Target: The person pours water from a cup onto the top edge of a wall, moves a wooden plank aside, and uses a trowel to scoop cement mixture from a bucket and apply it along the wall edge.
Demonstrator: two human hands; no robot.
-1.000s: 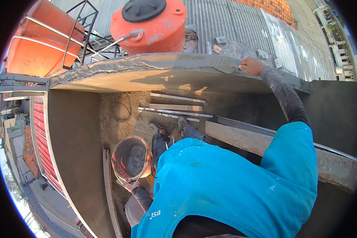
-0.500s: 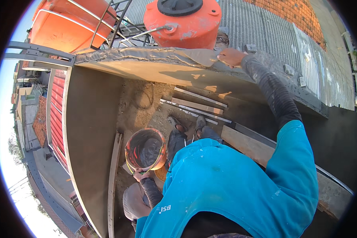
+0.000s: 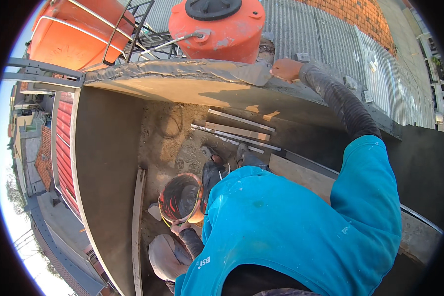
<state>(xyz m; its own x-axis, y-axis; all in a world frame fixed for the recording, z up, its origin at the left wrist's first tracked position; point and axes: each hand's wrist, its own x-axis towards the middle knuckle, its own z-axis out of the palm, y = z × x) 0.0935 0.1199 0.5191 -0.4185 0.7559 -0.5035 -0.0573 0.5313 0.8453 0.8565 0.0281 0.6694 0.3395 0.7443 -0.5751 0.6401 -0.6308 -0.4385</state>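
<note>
My left hand (image 3: 180, 227) grips the thin yellow handle (image 3: 165, 220) of a scuffed orange bucket (image 3: 200, 209). Wet grey mortar (image 3: 186, 198) lies inside the bucket, which is beside my legs. My right arm reaches out to the top of a plastered wall (image 3: 192, 89). There my right hand (image 3: 287, 70) is closed, beside a band of smooth grey mortar (image 3: 246, 74) along the wall's edge. Whatever the fingers hold is hidden by the hand.
Long straight bars (image 3: 241, 120) and a wide plank (image 3: 301, 175) lie on the floor ahead and right. Another plank (image 3: 139, 222) stands along the left wall (image 3: 106, 163). Beyond the far wall are an orange tank (image 3: 217, 37) and corrugated roofing (image 3: 306, 34).
The bucket and my left hand have come slightly nearer my body. My right hand stays at the wall top, turned a little. The whole view has shifted slightly.
</note>
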